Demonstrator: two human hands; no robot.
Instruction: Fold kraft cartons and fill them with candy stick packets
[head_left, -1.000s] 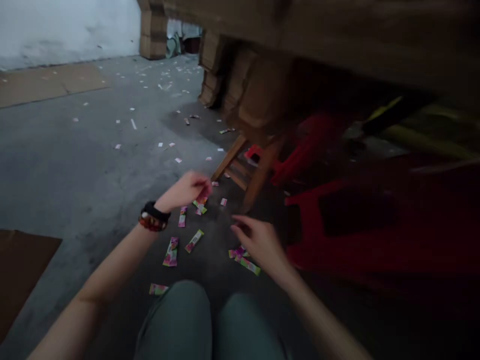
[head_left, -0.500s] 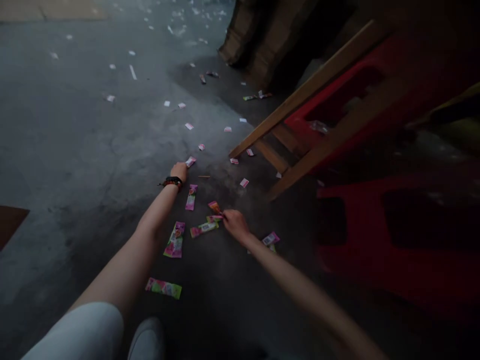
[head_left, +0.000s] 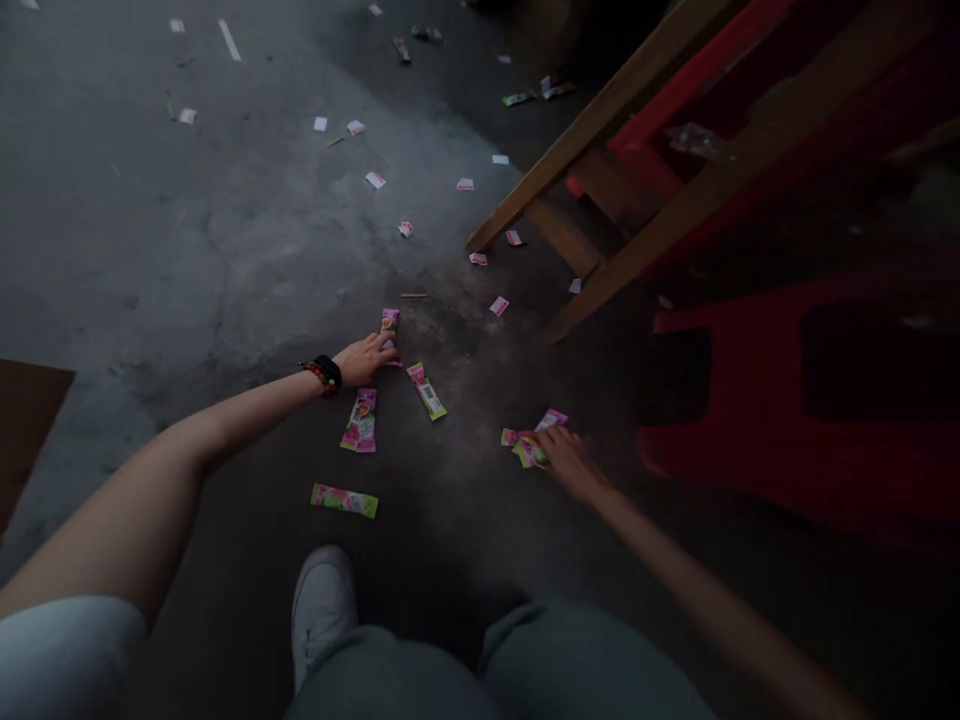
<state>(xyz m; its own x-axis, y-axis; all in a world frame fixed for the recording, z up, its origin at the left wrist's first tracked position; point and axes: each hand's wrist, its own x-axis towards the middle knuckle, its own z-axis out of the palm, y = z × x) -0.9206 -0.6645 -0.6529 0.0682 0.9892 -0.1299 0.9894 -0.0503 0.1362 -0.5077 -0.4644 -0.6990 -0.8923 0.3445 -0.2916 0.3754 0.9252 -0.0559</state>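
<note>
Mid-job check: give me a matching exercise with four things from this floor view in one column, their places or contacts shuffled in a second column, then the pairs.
Things
1. left hand
2. right hand
3. white shoe
4. red stool

Places
A. on a small heap of sachets
B. far right, next to the wooden legs
C. fingertips at a single sachet, dark band on the wrist
D. at the bottom, just below a lone sachet

Pairs: 1-C, 2-A, 3-D, 4-B.
</note>
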